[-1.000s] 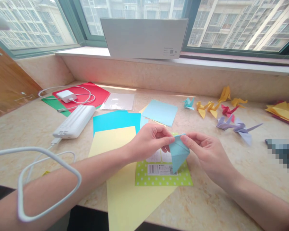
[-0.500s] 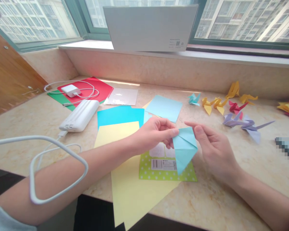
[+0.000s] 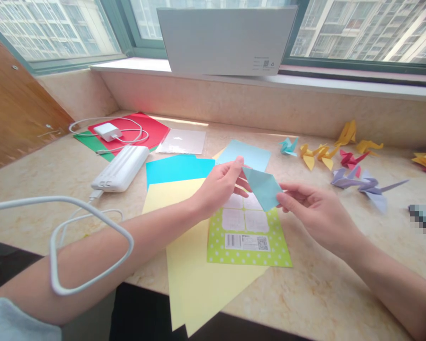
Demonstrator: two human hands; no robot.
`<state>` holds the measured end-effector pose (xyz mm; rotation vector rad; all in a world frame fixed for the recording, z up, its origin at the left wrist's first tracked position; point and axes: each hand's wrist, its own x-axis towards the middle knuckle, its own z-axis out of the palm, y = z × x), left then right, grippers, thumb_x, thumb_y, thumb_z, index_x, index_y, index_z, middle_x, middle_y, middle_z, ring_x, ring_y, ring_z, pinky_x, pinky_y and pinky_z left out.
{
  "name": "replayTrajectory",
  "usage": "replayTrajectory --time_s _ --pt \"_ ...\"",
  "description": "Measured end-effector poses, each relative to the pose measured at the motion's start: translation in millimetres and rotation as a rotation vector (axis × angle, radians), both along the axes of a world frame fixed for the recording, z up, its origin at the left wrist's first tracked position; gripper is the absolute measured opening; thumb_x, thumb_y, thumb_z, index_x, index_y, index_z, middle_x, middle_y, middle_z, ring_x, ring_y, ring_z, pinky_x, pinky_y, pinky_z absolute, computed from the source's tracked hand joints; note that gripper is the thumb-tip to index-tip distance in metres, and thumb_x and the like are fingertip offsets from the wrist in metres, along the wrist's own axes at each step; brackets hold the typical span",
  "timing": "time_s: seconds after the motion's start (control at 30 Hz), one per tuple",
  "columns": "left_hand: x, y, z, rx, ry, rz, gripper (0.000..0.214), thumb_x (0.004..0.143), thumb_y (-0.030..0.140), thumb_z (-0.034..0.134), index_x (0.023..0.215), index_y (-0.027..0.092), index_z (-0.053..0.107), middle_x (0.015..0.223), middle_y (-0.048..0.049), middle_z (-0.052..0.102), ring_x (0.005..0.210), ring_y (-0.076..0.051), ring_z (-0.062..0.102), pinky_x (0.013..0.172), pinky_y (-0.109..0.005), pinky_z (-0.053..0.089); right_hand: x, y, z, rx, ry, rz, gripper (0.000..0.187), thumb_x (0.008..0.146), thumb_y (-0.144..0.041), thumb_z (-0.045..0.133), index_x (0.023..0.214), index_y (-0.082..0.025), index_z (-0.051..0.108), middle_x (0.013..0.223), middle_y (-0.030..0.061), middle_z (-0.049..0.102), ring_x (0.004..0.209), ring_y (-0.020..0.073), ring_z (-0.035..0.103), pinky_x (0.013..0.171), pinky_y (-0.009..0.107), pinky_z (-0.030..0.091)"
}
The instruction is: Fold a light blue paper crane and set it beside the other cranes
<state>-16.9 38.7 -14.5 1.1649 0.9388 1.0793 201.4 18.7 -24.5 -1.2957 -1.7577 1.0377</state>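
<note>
A folded piece of light blue paper (image 3: 263,188) is held tilted in the air above the green dotted packet (image 3: 215,246). My right hand (image 3: 314,213) pinches its lower right edge between thumb and fingers. At the upper left corner of the folded paper is my left hand (image 3: 222,182), its thumb raised and its fingers apart, partly behind the paper. Whether that hand touches the corner I cannot tell. Under the packet lie pale yellow sheets (image 3: 199,289). Behind the hands lies a light blue square sheet (image 3: 253,154).
Several folded paper cranes, among them a purple crane (image 3: 371,184) and a teal crane (image 3: 288,147), stand at the right. On the left are a white power bank (image 3: 122,168), a looping white cable (image 3: 92,284) and a red sheet (image 3: 152,130). A pale box (image 3: 227,40) stands on the sill.
The folded paper has been turned and raised a little, showing a plain face instead of the creased one. My right hand now grips its edge, while my left thumb has lifted off it.
</note>
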Motion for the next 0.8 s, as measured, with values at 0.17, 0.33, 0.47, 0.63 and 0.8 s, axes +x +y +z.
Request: replayTrajectory --time_s 0.17,0.33,0.47,0.63,0.8 --pt "-4 3 -1.2 0.043 0.150 -0.069 0.037 0.090 0.047 0.059 0.093 0.011 0.068 0.093 -0.0117 0.071 0.079 -0.017 0.068 0.068 -0.029 0.056 -2 -1 0.3 -0.120 0.053 0.120 0.041 0.086 -0.049 0.065 0.122 -0.030 0.068 0.095 0.0049 0.077 0.090 0.0266 0.071 0.083 0.044 0.056" --pt "-7 4 -4.0 0.069 0.368 -0.124 0.022 0.086 0.029 0.068 0.099 0.011 0.070 0.089 -0.0096 0.073 0.066 -0.013 0.066 0.062 -0.025 0.055 -4 -1 0.7 -0.110 0.061 0.108 0.038 0.089 -0.049 0.061 0.121 -0.030 0.069 0.100 0.0051 0.077 0.093 0.0265 0.071 0.085 0.043 0.056" --pt "-8 5 -2.3 0.083 0.381 -0.131 0.020 0.086 0.026 0.067 0.098 0.010 0.071 0.087 -0.0092 0.073 0.064 -0.012 0.066 0.063 -0.025 0.055 -3 1 -0.9 -0.095 0.019 0.094 0.039 0.090 -0.047 0.061 0.123 -0.029 0.067 0.096 0.0046 0.076 0.088 0.0248 0.072 0.079 0.040 0.056" --pt "-8 6 -2.8 0.106 0.372 -0.083 0.017 0.090 0.024 0.061 0.094 0.010 0.069 0.082 -0.0075 0.072 0.063 -0.011 0.064 0.061 -0.023 0.053 -1 3 -3.3 -0.076 -0.005 0.079 0.042 0.090 -0.048 0.060 0.125 -0.028 0.066 0.088 0.0040 0.076 0.085 0.0248 0.071 0.077 0.040 0.056" --pt "-13 14 -8.0 0.408 0.560 0.108 0.016 0.090 0.022 0.059 0.100 0.013 0.068 0.095 -0.0079 0.073 0.082 -0.015 0.067 0.072 -0.026 0.054 -2 3 -4.4 -0.080 -0.006 0.059 0.040 0.090 -0.046 0.059 0.126 -0.028 0.065 0.089 0.0042 0.076 0.090 0.0264 0.071 0.079 0.042 0.056"
